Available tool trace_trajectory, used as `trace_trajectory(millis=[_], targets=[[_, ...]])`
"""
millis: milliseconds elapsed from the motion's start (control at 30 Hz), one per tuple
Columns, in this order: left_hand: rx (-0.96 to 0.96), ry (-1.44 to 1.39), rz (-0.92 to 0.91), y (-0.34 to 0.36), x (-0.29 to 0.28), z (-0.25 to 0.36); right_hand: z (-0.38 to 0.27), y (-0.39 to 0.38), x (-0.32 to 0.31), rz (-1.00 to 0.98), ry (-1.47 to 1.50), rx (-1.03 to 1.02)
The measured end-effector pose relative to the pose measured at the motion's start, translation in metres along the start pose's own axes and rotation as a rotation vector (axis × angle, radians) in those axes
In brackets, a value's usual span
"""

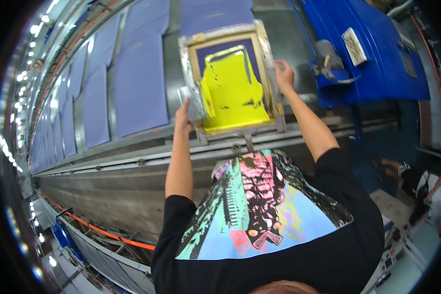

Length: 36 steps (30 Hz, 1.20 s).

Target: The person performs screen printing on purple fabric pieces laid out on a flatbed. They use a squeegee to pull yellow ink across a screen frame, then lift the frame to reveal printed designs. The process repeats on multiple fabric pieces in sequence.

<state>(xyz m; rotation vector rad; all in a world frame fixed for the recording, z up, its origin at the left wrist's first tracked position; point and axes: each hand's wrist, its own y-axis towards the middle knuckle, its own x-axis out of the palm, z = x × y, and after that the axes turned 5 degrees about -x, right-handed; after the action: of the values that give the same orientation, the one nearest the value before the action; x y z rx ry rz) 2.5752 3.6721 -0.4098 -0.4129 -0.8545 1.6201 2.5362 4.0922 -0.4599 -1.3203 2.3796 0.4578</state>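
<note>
A screen-printing frame (263, 41) with taped edges lies on the long printing table in front of me. Bright yellow ink (232, 88) spreads across its mesh, thickest toward the near end, with a purple patch showing at the far end. My left hand (183, 115) is closed around a greyish squeegee (195, 103), which stands at the frame's left side with its inner edge against the ink. At the frame's right side rail, my right hand (284, 77) is curled with its fingers closed; whether they grip the rail is hard to make out.
Purple fabric pieces (141, 81) lie in a row along the table to the left. A metal rail (152, 160) runs along the table's near edge. To the right stands a large blue machine (377, 54). Another person (428, 188) is at the far right.
</note>
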Motion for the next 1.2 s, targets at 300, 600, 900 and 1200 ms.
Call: trace_trajectory(millis=[300, 600, 900, 1200], targets=[[0.019, 0.292, 0.345, 0.052, -0.026, -0.028, 0.029, -0.009, 0.012, -0.009, -0.04, 0.011], [0.081, 0.369, 0.336, 0.08, -0.034, -0.053, 0.053, -0.009, 0.02, -0.026, -0.159, -0.011], [0.356, 0.704, 0.514, 0.092, -0.033, -0.06, 0.049, -0.011, 0.021, -0.072, -0.241, 0.054], [0.424, 0.504, 0.565, 0.07, -0.04, -0.069, 0.047, -0.019, 0.005, -0.158, -0.238, 0.019]])
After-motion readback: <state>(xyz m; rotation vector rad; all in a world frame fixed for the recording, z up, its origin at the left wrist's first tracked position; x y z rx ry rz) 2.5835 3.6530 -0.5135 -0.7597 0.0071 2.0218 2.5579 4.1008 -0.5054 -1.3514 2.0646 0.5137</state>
